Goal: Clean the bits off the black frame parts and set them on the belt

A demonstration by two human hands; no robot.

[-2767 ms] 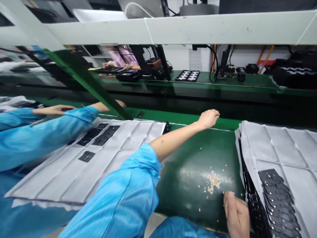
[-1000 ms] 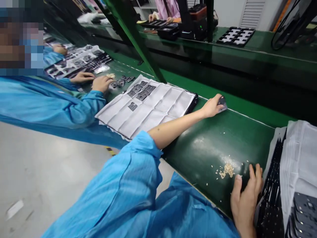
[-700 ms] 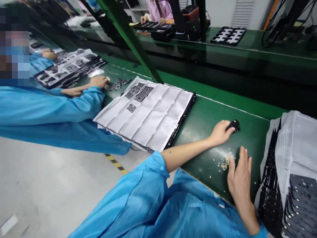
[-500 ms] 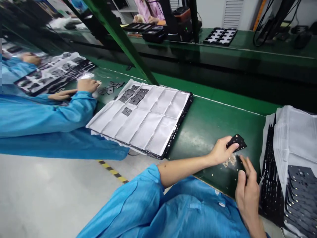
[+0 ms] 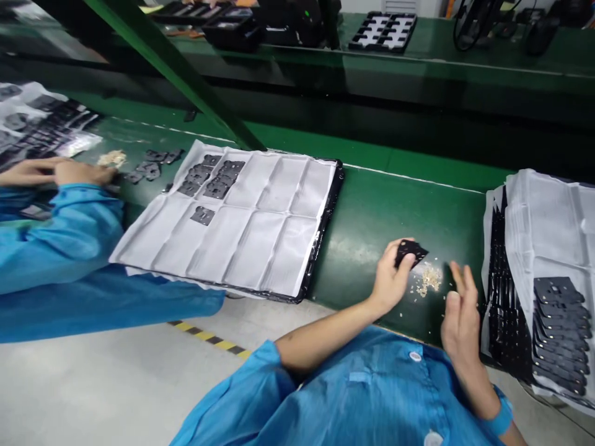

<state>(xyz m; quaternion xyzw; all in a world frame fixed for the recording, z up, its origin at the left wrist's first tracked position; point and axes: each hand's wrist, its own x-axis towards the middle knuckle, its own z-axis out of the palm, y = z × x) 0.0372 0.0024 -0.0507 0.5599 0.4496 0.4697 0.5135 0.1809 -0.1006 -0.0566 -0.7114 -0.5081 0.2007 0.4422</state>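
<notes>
My left hand [image 5: 391, 277] grips a thin black plate [image 5: 411, 253] with small pale dots, held just above the green bench. Whether it is one plate or several together, I cannot tell. To its right, a heap of tiny beige pieces [image 5: 430, 279] lies scattered on the bench. On the heap's far side is my right hand [image 5: 462, 316], its fingers extended and nothing in them. Beyond it, a row of overlapping dark plates [image 5: 560, 337] rests on a white-lined tray stack [image 5: 539, 217].
A white-lined tray [image 5: 288, 248] with several dark plates [image 5: 203, 215] lies left on the green bench [image 5: 372, 210]. A co-worker's hand [image 5: 77, 172] works beside loose black parts [image 5: 149, 170] and another beige heap [image 5: 111, 158]. A slanted green post [image 5: 186, 80] rises behind the tray.
The view has shifted, so the post and the tray sit further left. My left hand with the black plate has moved left, away from the beige heap. My right hand remains open beside it.
</notes>
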